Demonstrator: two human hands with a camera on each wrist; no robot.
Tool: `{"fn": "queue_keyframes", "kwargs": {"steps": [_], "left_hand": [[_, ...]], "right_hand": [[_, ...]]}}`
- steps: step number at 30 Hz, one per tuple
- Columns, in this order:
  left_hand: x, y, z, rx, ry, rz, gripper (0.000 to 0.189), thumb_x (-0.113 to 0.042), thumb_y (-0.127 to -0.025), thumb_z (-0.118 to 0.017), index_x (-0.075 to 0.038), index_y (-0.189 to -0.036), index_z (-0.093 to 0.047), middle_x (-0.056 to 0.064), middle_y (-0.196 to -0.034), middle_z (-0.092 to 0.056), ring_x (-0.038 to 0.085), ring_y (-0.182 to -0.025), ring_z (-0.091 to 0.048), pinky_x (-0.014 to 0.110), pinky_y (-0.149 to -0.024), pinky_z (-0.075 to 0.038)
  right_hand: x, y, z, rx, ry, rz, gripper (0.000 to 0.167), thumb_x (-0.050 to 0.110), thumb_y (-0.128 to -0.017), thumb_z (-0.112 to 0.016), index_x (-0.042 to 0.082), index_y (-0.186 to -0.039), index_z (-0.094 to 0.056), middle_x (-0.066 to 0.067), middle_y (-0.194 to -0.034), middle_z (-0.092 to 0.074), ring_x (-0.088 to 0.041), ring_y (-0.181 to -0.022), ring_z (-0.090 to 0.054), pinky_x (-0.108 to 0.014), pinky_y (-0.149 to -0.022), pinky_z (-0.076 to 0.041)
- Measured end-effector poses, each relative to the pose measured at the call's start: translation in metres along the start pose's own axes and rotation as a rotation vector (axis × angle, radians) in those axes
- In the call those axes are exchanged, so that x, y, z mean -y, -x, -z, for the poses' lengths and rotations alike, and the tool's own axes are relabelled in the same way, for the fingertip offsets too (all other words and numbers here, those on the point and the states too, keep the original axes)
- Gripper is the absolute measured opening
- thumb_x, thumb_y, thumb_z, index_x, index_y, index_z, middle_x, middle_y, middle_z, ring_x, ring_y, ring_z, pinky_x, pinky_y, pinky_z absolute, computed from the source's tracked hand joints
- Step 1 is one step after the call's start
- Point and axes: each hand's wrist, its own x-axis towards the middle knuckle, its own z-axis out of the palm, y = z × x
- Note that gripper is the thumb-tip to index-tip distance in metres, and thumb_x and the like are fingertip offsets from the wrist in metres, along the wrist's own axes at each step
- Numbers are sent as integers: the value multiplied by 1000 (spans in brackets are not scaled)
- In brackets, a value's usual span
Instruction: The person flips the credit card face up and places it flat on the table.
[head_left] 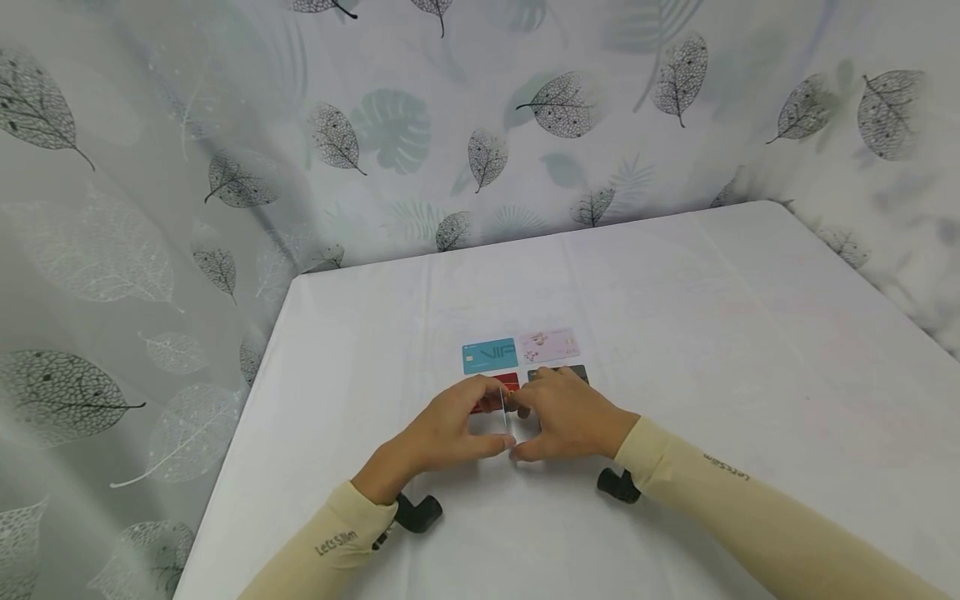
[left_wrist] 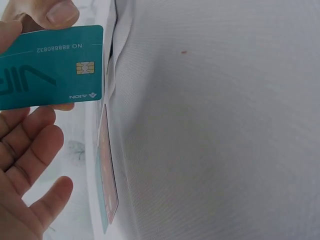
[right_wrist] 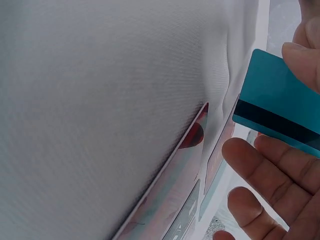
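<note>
A teal VIP bank card (left_wrist: 45, 70) stands on edge between my two hands, seen almost edge-on in the head view. My left hand (head_left: 453, 421) holds it by thumb and fingers from the left; its chip side shows in the left wrist view. From the other side my right hand (head_left: 573, 417) grips the same card, whose dark magnetic stripe (right_wrist: 280, 127) appears in the right wrist view. Just beyond the hands lie another teal VIP card (head_left: 490, 356), a pink floral card (head_left: 551, 345), a red card (head_left: 512, 381) and a dark card (head_left: 577, 372), the latter two partly covered by fingers.
The cards lie on a white cloth-covered table (head_left: 675, 333). Leaf-print curtains (head_left: 487, 100) hang behind it and along both sides. Black mounts (head_left: 420, 512) stick out below the beige sleeves at both wrists.
</note>
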Motion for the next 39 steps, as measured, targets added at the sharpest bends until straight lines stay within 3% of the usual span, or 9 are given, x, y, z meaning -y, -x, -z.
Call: {"fn": "queue_keyframes", "kwargs": {"steps": [10,16,23,27,34,39], "left_hand": [[-2,1,1,-51,-148,-44,47,-30,-86,-83,-11,-123,-60,-3,-119,-65,14,-112,-63,34,-98,-54],[-2,0,2,-54,-171,-39,46,-31,-87,-81,-11,-123,-60,-2,-116,-69,15,-108,-65,39,-95,-55],[-1,-2,3,-45,-142,-41,48,-31,-88,-79,-9,-126,-60,3,-119,-72,15,-108,-69,37,-96,-57],[0,-2,3,-44,-135,-59,53,-32,-89,-79,-7,-132,-60,3,-119,-74,16,-107,-71,37,-96,-57],[2,-5,1,-47,-191,-128,53,-33,-92,-76,-2,-133,-63,4,-121,-74,13,-108,-71,39,-101,-53],[0,-5,1,-53,-229,-143,53,-36,-91,-76,-3,-131,-65,3,-122,-74,15,-111,-69,44,-105,-49]], "right_hand": [[0,1,2,-2,-8,5,46,49,-77,-87,16,-108,-77,11,-86,-68,-10,-83,-53,-37,-79,-43],[0,3,5,-42,-8,27,42,45,-83,-81,15,-113,-76,9,-87,-69,-11,-85,-53,-37,-78,-43],[0,6,8,-100,5,40,49,43,-86,-71,14,-125,-70,1,-113,-75,-16,-96,-59,-40,-83,-48],[0,7,10,-119,-5,19,55,46,-86,-69,14,-130,-68,1,-119,-73,-16,-100,-60,-41,-87,-49],[-2,6,13,-164,-34,30,55,47,-84,-74,16,-129,-67,4,-114,-71,-13,-98,-57,-39,-89,-48],[-2,5,17,-156,-68,57,50,41,-83,-75,16,-125,-68,4,-109,-70,-15,-95,-59,-39,-87,-49]]}}
